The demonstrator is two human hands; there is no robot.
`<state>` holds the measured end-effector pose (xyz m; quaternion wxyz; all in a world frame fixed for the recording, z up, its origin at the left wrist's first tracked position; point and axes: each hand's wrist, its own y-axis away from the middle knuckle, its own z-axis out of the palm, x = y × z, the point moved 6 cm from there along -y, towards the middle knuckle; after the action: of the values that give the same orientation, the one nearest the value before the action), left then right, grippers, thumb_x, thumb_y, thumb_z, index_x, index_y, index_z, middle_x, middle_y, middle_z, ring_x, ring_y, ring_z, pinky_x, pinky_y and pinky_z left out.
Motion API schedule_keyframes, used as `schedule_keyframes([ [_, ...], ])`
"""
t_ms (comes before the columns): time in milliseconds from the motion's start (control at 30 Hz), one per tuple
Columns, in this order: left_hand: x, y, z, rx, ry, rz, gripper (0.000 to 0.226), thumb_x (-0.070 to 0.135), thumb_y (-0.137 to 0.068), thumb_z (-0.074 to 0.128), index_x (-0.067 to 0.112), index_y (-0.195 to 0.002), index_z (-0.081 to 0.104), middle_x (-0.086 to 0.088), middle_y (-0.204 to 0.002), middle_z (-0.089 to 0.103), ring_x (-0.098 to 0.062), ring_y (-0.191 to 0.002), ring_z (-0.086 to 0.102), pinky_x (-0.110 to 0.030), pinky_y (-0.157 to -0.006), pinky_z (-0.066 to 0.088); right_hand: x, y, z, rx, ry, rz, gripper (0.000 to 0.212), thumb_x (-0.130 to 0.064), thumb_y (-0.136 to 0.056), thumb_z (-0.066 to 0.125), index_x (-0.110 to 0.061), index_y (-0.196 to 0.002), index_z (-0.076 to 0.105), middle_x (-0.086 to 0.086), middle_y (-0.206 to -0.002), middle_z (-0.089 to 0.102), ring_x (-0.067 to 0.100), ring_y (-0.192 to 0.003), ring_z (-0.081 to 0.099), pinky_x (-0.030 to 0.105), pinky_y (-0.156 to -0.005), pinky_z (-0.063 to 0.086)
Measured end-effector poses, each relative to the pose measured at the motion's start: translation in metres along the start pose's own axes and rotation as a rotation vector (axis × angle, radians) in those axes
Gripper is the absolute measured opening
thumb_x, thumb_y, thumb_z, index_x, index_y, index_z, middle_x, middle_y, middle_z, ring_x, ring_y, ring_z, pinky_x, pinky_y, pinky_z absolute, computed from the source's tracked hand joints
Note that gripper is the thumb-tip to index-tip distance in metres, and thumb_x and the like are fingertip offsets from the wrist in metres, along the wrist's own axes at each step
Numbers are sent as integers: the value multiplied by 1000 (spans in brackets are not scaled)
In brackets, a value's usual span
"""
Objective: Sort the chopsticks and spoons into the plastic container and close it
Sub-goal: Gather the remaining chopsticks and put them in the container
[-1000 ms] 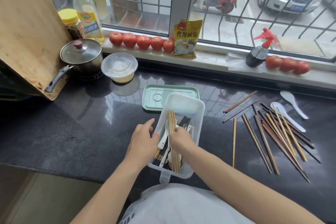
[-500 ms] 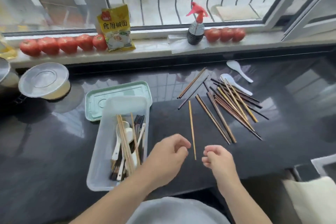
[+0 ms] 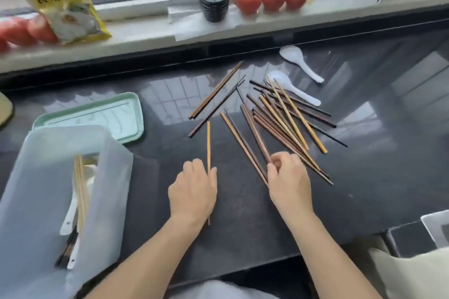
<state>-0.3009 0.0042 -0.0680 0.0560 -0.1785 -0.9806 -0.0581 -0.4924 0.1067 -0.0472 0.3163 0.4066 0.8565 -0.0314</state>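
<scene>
Both hands reaching down onto loose chopsticks.
Left hand (image 3: pixel 193 192) is pinching a single pale chopstick (image 3: pixel 208 143); right hand (image 3: pixel 289 181) is pinching dark chopsticks (image 3: pixel 245 145), far from the container (image 3: pixel 31 177) at left.

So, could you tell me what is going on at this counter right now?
A person is sorting cutlery. The left hand pinches a single light chopstick, while the right hand grips dark chopsticks at the near edge of the loose pile. The plastic container already holds some chopsticks and spoons; its green lid lies off behind it. Two white spoons remain out.
</scene>
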Motion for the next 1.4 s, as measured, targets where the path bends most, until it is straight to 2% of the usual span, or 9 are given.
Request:
schedule_keyframes([
  [167, -11, 0, 14, 126, -3, 93, 34, 34, -94, 62, 20, -79, 36, 4, -71, 34, -23, -44, 52, -21, -47, 2, 11, -24, 16, 57, 120, -14, 16, -28, -97, 64, -18, -109, 60, -2, -101, 52, 17, -92, 48, 29, -79, 34],
  [300, -22, -1, 15, 145, 93, 45, 27, 36, -107, 40, 19, -86, 36, 7, -80, 40, -20, -60, 39, -33, -49, 22, 7, -26, 17, 164, 60, -104, 22, -34, -97, 62, -22, -116, 61, -2, -109, 53, 19, -99, 55, 27, -82, 36],
  [500, -20, 23, -8, 295, 318, 493, 22, 34, -106, 34, 22, -88, 36, 9, -80, 37, -19, -68, 37, -43, -61, 35, -74, 2, 40, 190, 411, -903, 47, -12, -89, 73, -22, -134, 62, 10, -151, 44, 39, -137, 38, 52, -114, 34],
  [667, -51, 65, -46, 908, 296, 438, 13, 12, -97, 61, 8, -108, 64, -19, -124, 55, -39, -118, 48, -46, -102, 41, -48, 0, 11, 325, 477, -724, 14, -20, -102, 50, -16, -90, 55, 12, -82, 66, 40, -85, 61, 49, -83, 48],
  [733, -51, 61, -43, 753, 658, 399, 13, 17, -99, 61, 15, -112, 64, -6, -123, 56, -23, -117, 52, -34, -106, 40, -34, 9, 8, 226, 173, -500, 17, -29, -106, 44, -18, -96, 54, 5, -83, 63, 34, -79, 54, 40, -69, 40],
  [867, -5, 24, 11, -319, 1587, 100, 26, 39, -107, 46, 19, -105, 62, -8, -109, 75, -19, -95, 73, -39, -86, 57, -59, 65, 93, -206, -85, -574, 20, -34, -105, 39, -27, -114, 55, 3, -100, 64, 25, -92, 62, 42, -80, 51],
  [1033, -41, -18, 14, 26, 1736, -40, 33, 31, -111, 36, 18, -81, 39, -4, -51, 44, -24, -40, 44, -33, -48, 46, -62, 49, 74, -74, 66, -534, 33, -43, -104, 44, -34, -80, 66, -2, -85, 70, 21, -83, 63, 39, -76, 50],
  [1167, -58, -24, 25, -105, 1903, -189, 26, 31, -110, 38, 19, -87, 39, 5, -54, 20, -10, -42, 14, -22, -45, 10, -70, -10, 37, 278, 346, -446, 18, -24, -98, 55, -15, -105, 70, 6, -104, 68, 27, -93, 62, 32, -75, 44],
  [1400, -51, -15, 31, -159, 1893, -210, 21, 16, -111, 31, 11, -112, 51, 1, -61, 26, -10, -44, 18, -18, -39, 15, -95, -7, 82, 150, 897, -452, 31, -3, -95, 50, -8, -122, 62, 14, -117, 63, 31, -104, 65, 33, -67, 44],
])
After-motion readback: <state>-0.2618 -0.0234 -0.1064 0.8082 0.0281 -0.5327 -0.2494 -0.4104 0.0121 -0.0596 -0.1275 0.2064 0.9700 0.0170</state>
